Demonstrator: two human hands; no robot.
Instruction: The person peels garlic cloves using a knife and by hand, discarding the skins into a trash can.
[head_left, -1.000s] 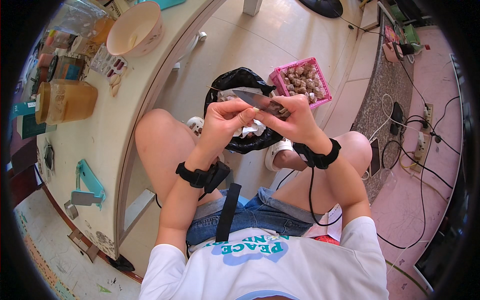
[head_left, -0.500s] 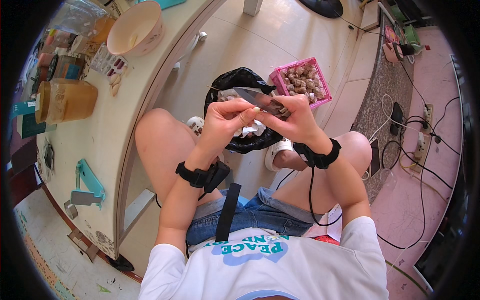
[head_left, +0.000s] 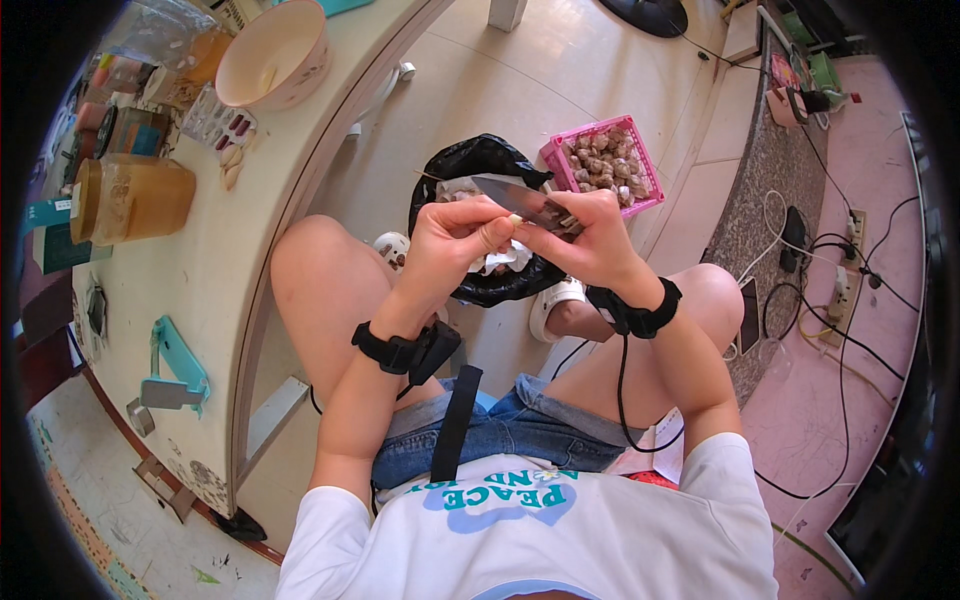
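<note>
Over a bin lined with a black bag (head_left: 478, 153), my two hands meet. My left hand (head_left: 455, 238) pinches a small pale garlic clove (head_left: 515, 219) between thumb and fingertips. In my right hand (head_left: 592, 240) is a knife (head_left: 520, 199), its broad blade pointing up and left past the clove; the handle is hidden by my fingers. My right thumb touches the clove too. White crumpled paper and scraps (head_left: 505, 260) lie in the bin beneath. Just beyond my right hand stands a pink basket (head_left: 655, 170) full of garlic bulbs (head_left: 600, 160).
On the left, a table (head_left: 160, 290) carries a pink-rimmed bowl (head_left: 285, 70), a few peeled cloves (head_left: 231, 166), a honey-coloured jar (head_left: 145, 198) and a teal phone stand (head_left: 180, 370). Cables and a power strip (head_left: 848, 275) lie at the right. My knees flank the bin.
My hands have barely moved; the knife blade and clove shift very slightly to the right. Everything else stays as it was.
</note>
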